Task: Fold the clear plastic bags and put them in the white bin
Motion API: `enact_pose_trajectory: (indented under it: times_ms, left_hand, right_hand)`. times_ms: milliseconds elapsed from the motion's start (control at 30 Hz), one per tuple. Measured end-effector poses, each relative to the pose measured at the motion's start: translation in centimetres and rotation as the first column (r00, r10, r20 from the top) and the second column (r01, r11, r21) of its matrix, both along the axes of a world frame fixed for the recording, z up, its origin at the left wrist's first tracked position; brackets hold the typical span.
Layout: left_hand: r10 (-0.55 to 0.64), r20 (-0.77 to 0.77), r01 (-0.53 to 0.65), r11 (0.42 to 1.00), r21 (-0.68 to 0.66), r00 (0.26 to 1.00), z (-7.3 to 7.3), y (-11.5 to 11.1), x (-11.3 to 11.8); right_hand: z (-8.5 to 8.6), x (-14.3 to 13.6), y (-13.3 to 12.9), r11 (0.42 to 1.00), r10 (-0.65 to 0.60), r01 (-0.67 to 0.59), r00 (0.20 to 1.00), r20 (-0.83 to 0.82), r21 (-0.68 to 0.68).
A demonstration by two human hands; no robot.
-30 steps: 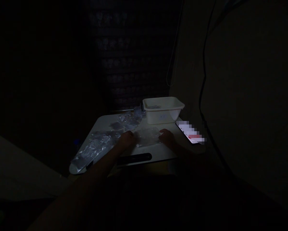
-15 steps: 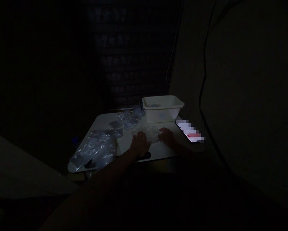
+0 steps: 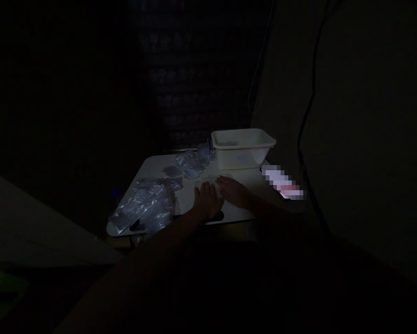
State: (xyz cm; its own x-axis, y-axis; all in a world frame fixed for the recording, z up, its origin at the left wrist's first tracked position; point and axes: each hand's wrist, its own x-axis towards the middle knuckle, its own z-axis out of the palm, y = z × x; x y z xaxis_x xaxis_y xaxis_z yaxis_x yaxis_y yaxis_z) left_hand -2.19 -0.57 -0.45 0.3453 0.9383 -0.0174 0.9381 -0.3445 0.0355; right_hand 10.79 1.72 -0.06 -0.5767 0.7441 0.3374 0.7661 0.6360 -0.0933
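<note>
On a small white table (image 3: 190, 199) in a dark room, my left hand (image 3: 207, 199) lies palm down with its fingers spread, over the near edge of a clear plastic bag (image 3: 211, 178). My right hand (image 3: 232, 190) rests flat beside it, its fingertips on the right part of the same bag. Both hands cover much of the bag. To the left lies a pile of shiny clear plastic bags (image 3: 149, 204). Behind it are more crumpled clear packets (image 3: 190, 164).
A white plastic tub (image 3: 243, 158) with something pale inside stands at the table's back right. A lit phone (image 3: 283, 183), its screen blurred out, lies at the right edge. Dark cables hang along the right wall. A blue-topped object (image 3: 115, 191) is beyond the left edge.
My right hand has moved left, closer to my left hand, and its fingers have flattened onto the bag. The view has shifted, so the table appears slightly higher and farther right.
</note>
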Motion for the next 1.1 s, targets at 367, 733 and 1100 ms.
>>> enact_pose_trajectory:
  times_ms: [367, 733, 1100]
  left_hand:
    - [0.012, -0.087, -0.014, 0.999, -0.029, 0.996, 0.2, 0.1, 0.2]
    - [0.026, -0.063, -0.027, 1.000, -0.005, 0.998, 0.0, 0.0, 0.1]
    - [-0.004, 0.031, 0.002, 0.998, 0.069, 1.000, 1.6, 1.7, -1.7]
  right_hand:
    - [-2.4, 1.3, 0.5, 0.986, -0.167, 0.165, 0.965, 0.203, 0.027]
    - [-2.9, 2.5, 0.8, 0.960, -0.278, 0.270, 0.944, 0.175, 0.067]
    - [-0.2, 4.5, 1.5, 0.915, -0.392, 0.401, 0.909, 0.138, -0.039]
